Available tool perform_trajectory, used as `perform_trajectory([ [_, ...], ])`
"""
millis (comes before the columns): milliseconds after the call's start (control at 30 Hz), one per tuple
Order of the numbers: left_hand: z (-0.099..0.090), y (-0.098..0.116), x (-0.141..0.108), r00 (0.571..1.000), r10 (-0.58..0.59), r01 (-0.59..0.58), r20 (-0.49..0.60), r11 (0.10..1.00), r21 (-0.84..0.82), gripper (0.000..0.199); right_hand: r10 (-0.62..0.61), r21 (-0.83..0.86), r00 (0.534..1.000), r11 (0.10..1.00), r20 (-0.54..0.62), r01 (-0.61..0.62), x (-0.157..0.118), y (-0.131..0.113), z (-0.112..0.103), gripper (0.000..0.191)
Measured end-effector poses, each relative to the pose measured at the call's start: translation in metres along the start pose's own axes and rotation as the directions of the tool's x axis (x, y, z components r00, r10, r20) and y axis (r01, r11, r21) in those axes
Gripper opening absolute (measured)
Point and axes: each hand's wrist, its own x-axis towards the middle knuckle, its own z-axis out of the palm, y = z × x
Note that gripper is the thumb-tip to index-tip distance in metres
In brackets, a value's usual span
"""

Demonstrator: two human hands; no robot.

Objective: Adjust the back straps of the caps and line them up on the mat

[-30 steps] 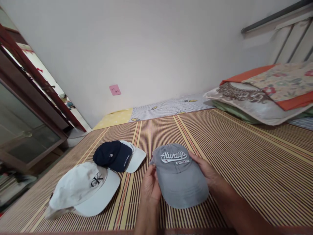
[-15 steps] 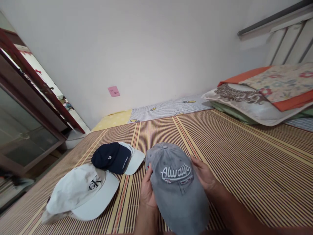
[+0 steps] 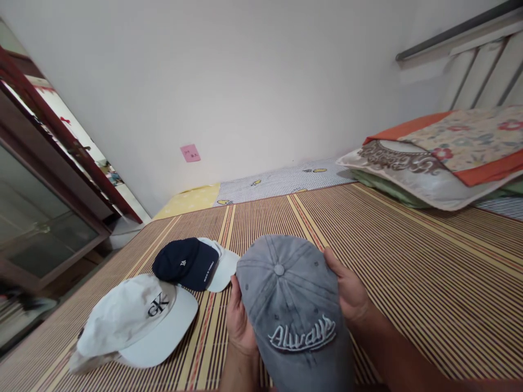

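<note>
Between my two hands is a grey baseball cap [image 3: 288, 283] with raised white "Always" lettering. Its crown tips toward me and the brim points down at the lower edge of the view. My left hand [image 3: 241, 321] grips the cap's left side, thumb up along the edge. On the opposite side my right hand [image 3: 347, 288] is closed on it, its other fingers partly hidden behind the cap. To the left lies a white cap [image 3: 122, 316] with black "CK" letters. Behind that, a navy cap [image 3: 186, 264] rests partly over another white cap [image 3: 226, 269].
A striped bamboo mat [image 3: 408, 261] covers the bed. At the right, pillows [image 3: 433, 185] are stacked under an orange-edged floral cloth [image 3: 457, 141]. A pink note [image 3: 190, 153] is on the white wall [image 3: 265, 81]. A glass-panelled cabinet [image 3: 36, 207] stands at the left.
The grey cap has tilted so its crown top faces me more and its lettering sits lower. Both hands still hold its sides; the other caps have not moved.
</note>
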Motion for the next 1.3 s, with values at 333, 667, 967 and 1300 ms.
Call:
perform_trajectory([
  [333,-0.005,0.001,-0.001,0.999,-0.048,0.048,-0.018,0.999,0.016,0.066,-0.114,-0.046,0.992,0.992,0.045,0.116,-0.005,-0.012,0.021,0.051],
  [667,-0.009,0.002,-0.002,0.999,-0.011,0.012,-0.048,1.000,0.011,0.065,-0.134,-0.003,0.991,0.991,0.017,0.134,-0.007,-0.012,0.028,0.052],
  [967,-0.015,0.002,0.007,0.975,-0.072,0.081,-0.212,0.996,0.035,0.071,-0.177,-0.015,0.976,0.984,-0.123,0.177,0.005,-0.018,-0.007,0.041],
  [1300,-0.013,-0.001,0.006,0.972,0.001,0.004,-0.234,1.000,0.023,0.066,-0.197,0.010,0.969,0.980,-0.152,0.201,0.006,-0.013,-0.020,0.040],
])
